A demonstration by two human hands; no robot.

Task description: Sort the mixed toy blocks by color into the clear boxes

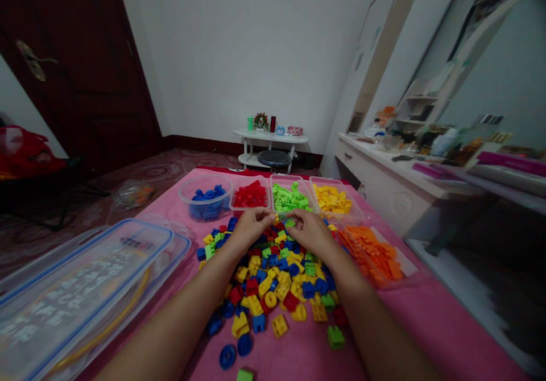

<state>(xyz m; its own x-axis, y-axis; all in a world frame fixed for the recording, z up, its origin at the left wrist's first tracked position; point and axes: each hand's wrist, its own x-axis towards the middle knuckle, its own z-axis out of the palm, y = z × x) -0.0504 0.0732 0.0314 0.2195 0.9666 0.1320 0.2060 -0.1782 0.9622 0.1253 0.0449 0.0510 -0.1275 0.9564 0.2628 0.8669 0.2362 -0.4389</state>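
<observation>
A heap of mixed plastic building blocks (273,281) in yellow, blue, red and green lies on a pink cloth (426,324). Both my hands reach over its far edge. My left hand (249,227) has its fingers pinched together next to a small green block (290,223). My right hand (309,230) has its fingers closed on that green block. Beyond the hands stand clear tubs of sorted blocks: blue (207,198), red (251,194), green (290,196), yellow (333,199). A tray of orange blocks (371,250) sits to the right.
Large clear plastic lids with blue rims (81,290) lie at the left on the cloth. A white dresser (384,170) with clutter runs along the right. A small white side table (269,142) and a dark door (81,68) stand at the back.
</observation>
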